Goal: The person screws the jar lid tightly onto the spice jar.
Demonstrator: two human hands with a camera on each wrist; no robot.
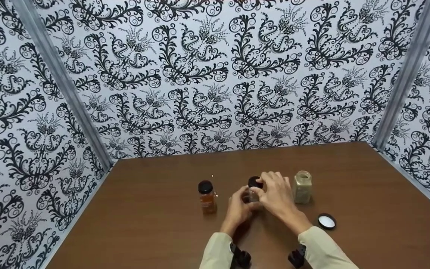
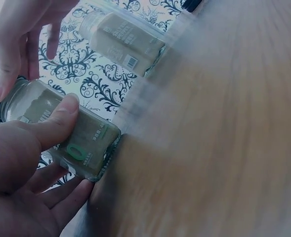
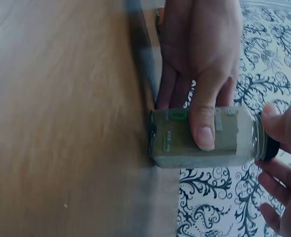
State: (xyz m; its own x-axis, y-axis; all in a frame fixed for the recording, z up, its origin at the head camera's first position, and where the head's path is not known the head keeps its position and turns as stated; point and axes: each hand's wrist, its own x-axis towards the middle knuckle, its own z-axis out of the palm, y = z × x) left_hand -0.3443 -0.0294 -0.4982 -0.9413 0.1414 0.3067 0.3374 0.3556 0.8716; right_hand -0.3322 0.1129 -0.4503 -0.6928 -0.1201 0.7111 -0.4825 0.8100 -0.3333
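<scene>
A square glass spice jar (image 2: pixel 91 131) of greyish-brown powder stands on the table between both hands. My left hand (image 1: pixel 239 209) grips its body, with the thumb laid across the label side and the fingers around the other side. At the top, my right hand (image 1: pixel 276 192) pinches the black lid (image 3: pixel 270 145) between thumb and fingers. The lid sits on the jar's neck; whether it is tight I cannot tell. Just right of the hands is a second spice jar (image 1: pixel 302 191), uncapped, holding pale powder. A loose black lid (image 1: pixel 327 221) with a white inside lies face up in front of it.
To the left of the hands stands a capped jar (image 1: pixel 208 203) with orange-red contents. Small pale specks lie by it on the brown table (image 1: pixel 155 224). Patterned white-and-black panels (image 1: pixel 200 93) enclose the table's back and sides.
</scene>
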